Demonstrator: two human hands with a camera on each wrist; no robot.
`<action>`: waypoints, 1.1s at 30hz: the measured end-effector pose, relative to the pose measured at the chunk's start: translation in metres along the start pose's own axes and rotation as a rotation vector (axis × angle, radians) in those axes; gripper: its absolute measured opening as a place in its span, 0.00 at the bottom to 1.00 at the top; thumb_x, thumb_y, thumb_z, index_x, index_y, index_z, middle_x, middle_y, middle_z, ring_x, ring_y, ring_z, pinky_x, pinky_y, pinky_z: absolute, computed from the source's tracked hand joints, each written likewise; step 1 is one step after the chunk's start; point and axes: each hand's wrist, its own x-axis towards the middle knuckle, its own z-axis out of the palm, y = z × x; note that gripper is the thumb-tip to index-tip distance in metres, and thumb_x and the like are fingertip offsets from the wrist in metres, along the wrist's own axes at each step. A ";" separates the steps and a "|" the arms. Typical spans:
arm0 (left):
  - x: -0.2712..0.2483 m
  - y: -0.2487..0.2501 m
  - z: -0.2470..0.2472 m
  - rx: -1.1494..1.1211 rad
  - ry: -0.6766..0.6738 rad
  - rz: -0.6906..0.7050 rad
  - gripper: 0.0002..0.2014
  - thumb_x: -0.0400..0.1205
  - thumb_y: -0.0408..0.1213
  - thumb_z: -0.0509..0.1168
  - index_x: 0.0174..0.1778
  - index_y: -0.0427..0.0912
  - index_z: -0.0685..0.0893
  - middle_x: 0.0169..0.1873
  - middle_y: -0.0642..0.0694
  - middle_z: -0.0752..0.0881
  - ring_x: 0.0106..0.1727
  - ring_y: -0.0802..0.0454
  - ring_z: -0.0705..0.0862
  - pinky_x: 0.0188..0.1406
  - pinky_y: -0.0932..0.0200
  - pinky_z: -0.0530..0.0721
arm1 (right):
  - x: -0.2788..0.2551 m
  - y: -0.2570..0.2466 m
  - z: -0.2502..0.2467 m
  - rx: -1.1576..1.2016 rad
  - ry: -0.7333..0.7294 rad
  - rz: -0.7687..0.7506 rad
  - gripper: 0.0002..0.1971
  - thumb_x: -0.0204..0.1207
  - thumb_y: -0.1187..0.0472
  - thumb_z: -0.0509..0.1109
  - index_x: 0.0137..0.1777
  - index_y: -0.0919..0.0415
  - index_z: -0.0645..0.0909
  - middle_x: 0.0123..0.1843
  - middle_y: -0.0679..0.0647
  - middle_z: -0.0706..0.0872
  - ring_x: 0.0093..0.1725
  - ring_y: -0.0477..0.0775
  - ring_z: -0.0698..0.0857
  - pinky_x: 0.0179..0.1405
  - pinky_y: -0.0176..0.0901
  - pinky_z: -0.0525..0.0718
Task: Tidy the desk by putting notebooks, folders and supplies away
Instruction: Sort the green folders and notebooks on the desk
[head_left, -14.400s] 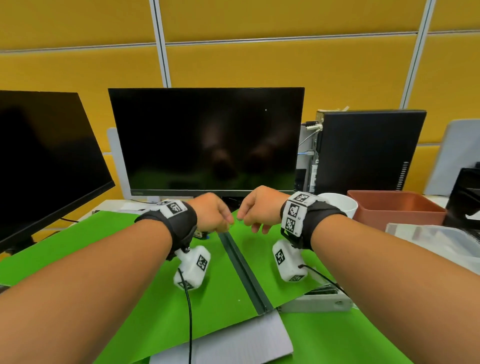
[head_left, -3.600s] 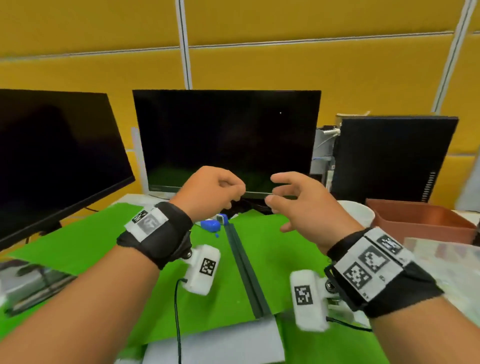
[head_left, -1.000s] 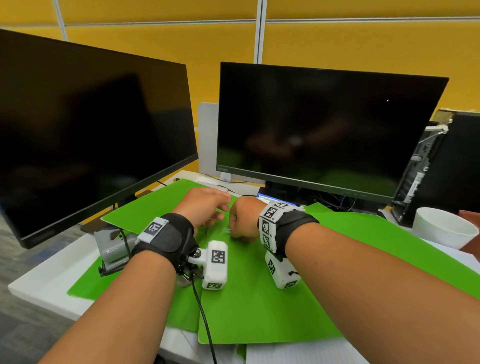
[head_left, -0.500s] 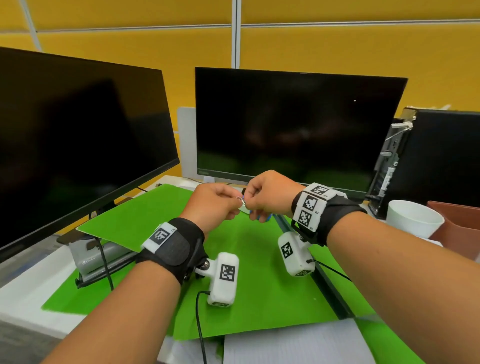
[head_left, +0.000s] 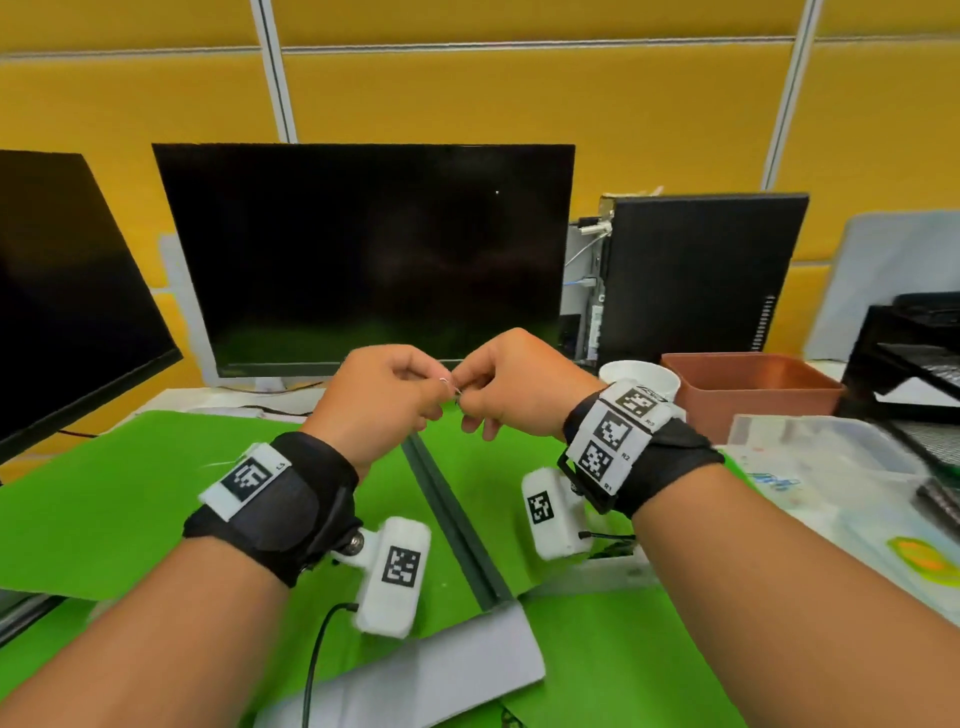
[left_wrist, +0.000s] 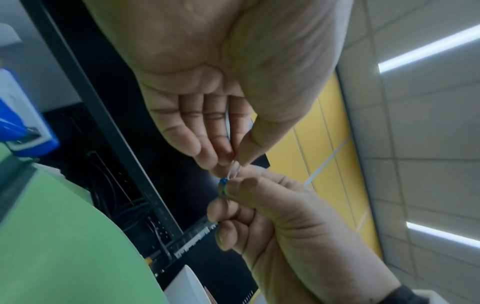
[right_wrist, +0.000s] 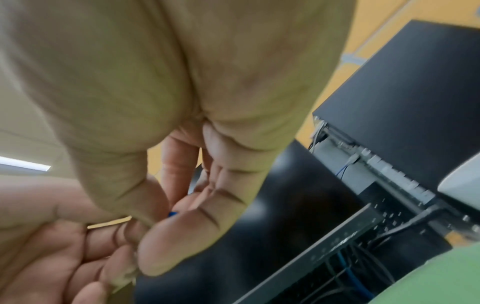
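Head view: left hand (head_left: 382, 400) and right hand (head_left: 511, 387) pinch a paper clip (head_left: 451, 388) before monitor (head_left: 363, 254).

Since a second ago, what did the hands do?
Both hands lifted off the green mat and now meet in the air. The left hand and right hand each pinch a small clip between them; a blue bit shows at the right fingers. The monitors and mat stayed put.

Bare forearms end in black wrist straps (head_left: 291, 499) carrying white tags printed with black square codes (head_left: 613, 434). A white, code-marked camera block (head_left: 395, 571) hangs under each wrist; a black cable (head_left: 314, 649) trails from the left one.
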 end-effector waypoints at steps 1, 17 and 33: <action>0.003 0.007 0.009 0.015 -0.014 0.020 0.02 0.80 0.29 0.74 0.42 0.39 0.90 0.38 0.37 0.91 0.36 0.53 0.87 0.35 0.59 0.84 | -0.008 0.007 -0.009 -0.014 0.037 0.011 0.10 0.80 0.68 0.72 0.51 0.58 0.93 0.37 0.56 0.93 0.31 0.46 0.91 0.34 0.38 0.90; 0.034 0.061 0.178 0.113 -0.310 0.081 0.04 0.78 0.28 0.71 0.38 0.36 0.90 0.34 0.41 0.91 0.28 0.54 0.87 0.25 0.62 0.78 | -0.144 0.161 -0.160 0.316 0.809 0.346 0.09 0.79 0.75 0.67 0.45 0.63 0.87 0.31 0.58 0.91 0.37 0.62 0.93 0.37 0.49 0.91; 0.036 0.076 0.306 0.210 -0.505 0.032 0.07 0.78 0.31 0.70 0.40 0.37 0.94 0.38 0.37 0.93 0.31 0.52 0.86 0.27 0.63 0.81 | -0.184 0.227 -0.164 0.312 0.890 0.565 0.08 0.79 0.70 0.73 0.38 0.64 0.88 0.34 0.60 0.89 0.28 0.52 0.88 0.30 0.44 0.89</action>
